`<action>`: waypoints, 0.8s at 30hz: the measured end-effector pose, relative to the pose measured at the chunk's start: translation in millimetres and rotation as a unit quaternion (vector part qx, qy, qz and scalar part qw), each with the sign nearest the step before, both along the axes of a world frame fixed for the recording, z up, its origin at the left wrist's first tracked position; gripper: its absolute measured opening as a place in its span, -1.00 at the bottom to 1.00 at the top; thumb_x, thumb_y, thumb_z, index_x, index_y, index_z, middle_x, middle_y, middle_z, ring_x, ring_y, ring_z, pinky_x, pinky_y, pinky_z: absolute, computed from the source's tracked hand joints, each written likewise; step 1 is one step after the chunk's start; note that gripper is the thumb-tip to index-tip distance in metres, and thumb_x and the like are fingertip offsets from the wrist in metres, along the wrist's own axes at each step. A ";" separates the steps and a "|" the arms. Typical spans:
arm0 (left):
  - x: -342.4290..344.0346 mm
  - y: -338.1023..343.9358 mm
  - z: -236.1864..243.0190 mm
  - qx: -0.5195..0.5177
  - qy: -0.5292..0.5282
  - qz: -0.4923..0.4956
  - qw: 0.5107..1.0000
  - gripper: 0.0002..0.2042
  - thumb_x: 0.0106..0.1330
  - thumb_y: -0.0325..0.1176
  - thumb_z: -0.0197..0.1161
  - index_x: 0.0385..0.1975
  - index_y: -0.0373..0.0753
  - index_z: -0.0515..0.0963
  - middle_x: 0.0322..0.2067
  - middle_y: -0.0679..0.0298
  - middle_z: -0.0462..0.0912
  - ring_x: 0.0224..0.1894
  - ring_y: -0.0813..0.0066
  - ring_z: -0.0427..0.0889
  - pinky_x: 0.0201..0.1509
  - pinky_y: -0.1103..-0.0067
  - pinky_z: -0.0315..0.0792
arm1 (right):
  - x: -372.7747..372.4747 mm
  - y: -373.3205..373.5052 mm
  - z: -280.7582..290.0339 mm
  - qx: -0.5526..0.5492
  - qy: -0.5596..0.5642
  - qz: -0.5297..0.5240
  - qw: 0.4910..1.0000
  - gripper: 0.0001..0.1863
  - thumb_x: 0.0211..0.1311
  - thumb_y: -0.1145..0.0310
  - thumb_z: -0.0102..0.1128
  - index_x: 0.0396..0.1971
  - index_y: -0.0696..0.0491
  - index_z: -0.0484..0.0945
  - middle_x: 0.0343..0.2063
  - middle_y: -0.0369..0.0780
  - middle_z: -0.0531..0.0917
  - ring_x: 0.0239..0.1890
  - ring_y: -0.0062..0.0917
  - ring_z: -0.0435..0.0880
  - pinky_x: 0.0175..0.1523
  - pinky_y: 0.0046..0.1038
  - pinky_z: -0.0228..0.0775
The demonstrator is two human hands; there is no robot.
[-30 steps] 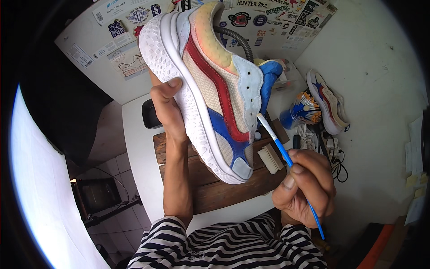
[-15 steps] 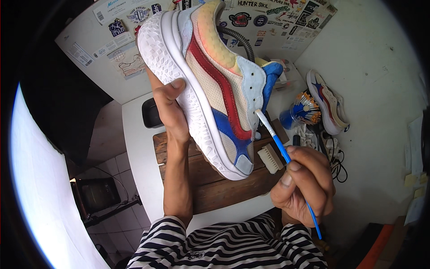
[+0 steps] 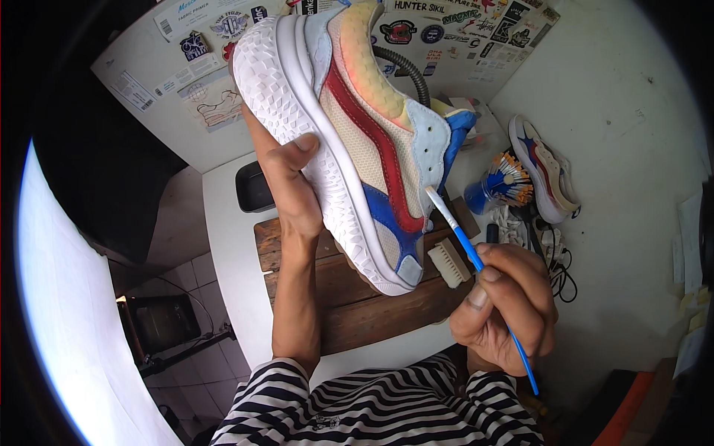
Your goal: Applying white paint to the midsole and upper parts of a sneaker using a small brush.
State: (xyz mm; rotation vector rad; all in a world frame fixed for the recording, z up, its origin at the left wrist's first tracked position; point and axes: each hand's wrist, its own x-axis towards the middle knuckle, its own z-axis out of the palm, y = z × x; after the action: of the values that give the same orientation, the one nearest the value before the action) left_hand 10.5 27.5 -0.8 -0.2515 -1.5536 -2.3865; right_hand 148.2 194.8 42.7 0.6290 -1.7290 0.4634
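Observation:
My left hand grips a sneaker by its white textured sole, thumb on the sidewall and the other fingers hidden behind. The shoe is tilted on its side above the wooden board, toe toward me. Its upper has cream mesh, a red stripe, blue and pale blue panels and a yellow-pink collar; no lace runs through the visible eyelets. Between the thumb and fingers of my right hand is a slim blue paintbrush. The brush's pale bristles meet the pale blue eyelet panel, at its lower end.
Under the shoe lies a brown wooden board with a scrub brush on it. At right are a blue container of many brushes, a second sneaker and black cables. A black tray sits at left.
The sneaker has shifted slightly to the right and turned a little in my left hand. The paintbrush tip has moved down slightly along the eyelet panel; my right hand has barely moved.

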 end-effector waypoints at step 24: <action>0.8 0.8 -1.7 -0.003 0.001 0.007 1.000 0.01 -0.10 -0.28 -0.02 0.55 -0.30 -0.12 0.47 -0.15 0.14 0.49 -0.02 0.23 0.61 0.18 0.15 | 4.1 3.4 0.1 -0.026 -0.019 0.021 0.999 -0.86 0.15 0.63 0.23 -0.27 0.28 0.56 -0.41 0.00 0.69 -0.52 -0.31 0.73 -0.53 -0.42 0.68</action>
State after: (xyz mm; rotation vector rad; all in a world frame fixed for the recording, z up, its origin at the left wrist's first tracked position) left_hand 11.3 28.3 -2.5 -0.2428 -1.5574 -2.3703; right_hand 152.2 198.2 42.8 0.6234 -1.7375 0.5500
